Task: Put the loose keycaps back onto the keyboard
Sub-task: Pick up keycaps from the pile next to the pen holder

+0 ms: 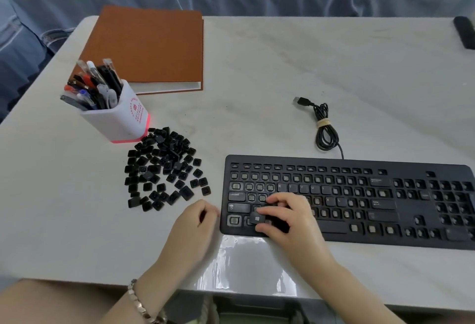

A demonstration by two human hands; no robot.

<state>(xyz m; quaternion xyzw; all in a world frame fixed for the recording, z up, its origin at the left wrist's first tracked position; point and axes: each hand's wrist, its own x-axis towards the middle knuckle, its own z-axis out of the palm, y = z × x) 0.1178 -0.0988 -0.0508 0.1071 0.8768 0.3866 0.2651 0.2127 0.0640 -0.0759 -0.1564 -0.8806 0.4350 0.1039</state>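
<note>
Right hand [280,217] pinching keycap [257,219] (Windows logo) over keyboard [359,162], loose keycaps [164,169] nearby

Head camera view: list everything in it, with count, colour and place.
table: one, white, under everything
keyboard: one, black, near right, many keys missing
loose keycaps: many, black, heaped left of keyboard
Windows keycap: one, black, over keyboard's lower left
pen cup: one, white and pink, behind the heap, holds pens
notebook: one, brown, far left
cable: one, black, bundled behind keyboard
dark object: one, black, far right edge
bracelet: one, metallic, left wrist
left hand: curled beside keyboard's left end, contents unclear
right hand: fingers pinch the Windows keycap
</note>
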